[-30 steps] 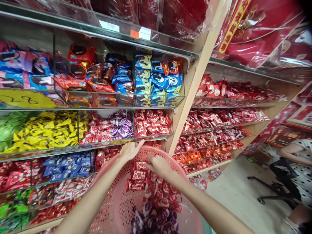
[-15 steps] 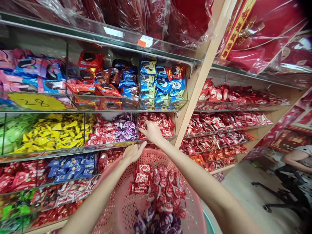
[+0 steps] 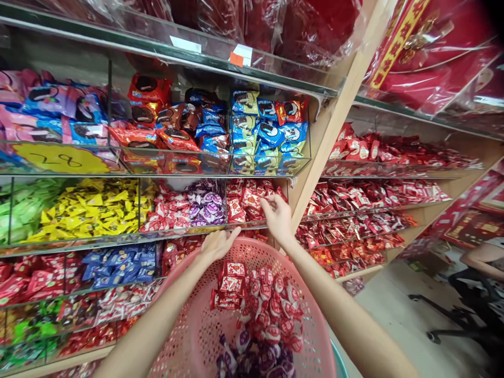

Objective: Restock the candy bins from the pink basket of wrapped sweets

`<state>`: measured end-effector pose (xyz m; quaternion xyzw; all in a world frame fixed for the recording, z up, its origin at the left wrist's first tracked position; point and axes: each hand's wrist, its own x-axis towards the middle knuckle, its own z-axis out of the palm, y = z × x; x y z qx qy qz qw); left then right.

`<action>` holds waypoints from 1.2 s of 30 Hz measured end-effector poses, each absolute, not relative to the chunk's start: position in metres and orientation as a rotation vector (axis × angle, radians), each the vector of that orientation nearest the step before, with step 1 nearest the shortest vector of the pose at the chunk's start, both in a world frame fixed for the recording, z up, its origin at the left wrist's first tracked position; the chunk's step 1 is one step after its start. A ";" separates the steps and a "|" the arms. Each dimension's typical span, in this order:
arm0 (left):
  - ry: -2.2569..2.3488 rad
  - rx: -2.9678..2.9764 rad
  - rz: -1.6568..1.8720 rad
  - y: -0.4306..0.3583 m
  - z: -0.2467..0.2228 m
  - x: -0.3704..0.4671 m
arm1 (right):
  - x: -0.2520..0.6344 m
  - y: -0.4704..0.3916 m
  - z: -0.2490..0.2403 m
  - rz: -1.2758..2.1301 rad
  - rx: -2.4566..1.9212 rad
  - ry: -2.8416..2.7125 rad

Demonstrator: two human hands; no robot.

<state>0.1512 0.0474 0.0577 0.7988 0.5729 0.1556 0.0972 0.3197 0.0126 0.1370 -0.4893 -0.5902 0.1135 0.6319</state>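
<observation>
My left hand (image 3: 216, 245) grips the far rim of a pink perforated plastic basket (image 3: 185, 299), its thumb stretched along the edge. Inside the basket lie several red-and-white square-wrapped candies (image 3: 231, 283), red-and-white twist-wrapped candies (image 3: 268, 302) and purple twist-wrapped candies (image 3: 263, 361). Beyond the rim, my right hand (image 3: 277, 216) is in the shelf compartment at the right end of its row. Its thumb and fingertips are closed at the edge of a red-and-white candy packet (image 3: 251, 198), among others of the same kind.
Left of that compartment are bins of purple candies (image 3: 207, 203), yellow-wrapped candies (image 3: 94, 210) and green packets (image 3: 27, 207). Cookie packets (image 3: 268, 131) fill the glass shelf above. A wooden upright (image 3: 334, 110) divides the shelves. At right, a person's arm (image 3: 482, 260) shows by a wheeled chair (image 3: 437, 315).
My right hand has moved right within the compartment of red candies and its fingers have come to a packet there. My left hand stays on the basket rim. The view has shifted slightly.
</observation>
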 end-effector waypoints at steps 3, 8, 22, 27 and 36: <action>1.677 2.366 0.454 0.047 0.058 0.151 | 0.332 -0.022 0.123 0.332 -1.100 -1.281; 1.713 2.349 0.443 0.046 0.060 0.154 | 0.335 -0.055 0.094 0.696 -1.166 -1.321; 1.772 2.275 0.431 0.047 0.058 0.147 | 0.320 -0.038 0.051 1.334 -1.052 -1.118; 1.775 2.295 0.445 0.048 0.057 0.148 | 0.321 -0.033 0.045 1.494 -1.034 -1.079; 1.775 2.311 0.441 0.047 0.058 0.149 | 0.329 -0.028 0.052 1.917 -1.213 -0.943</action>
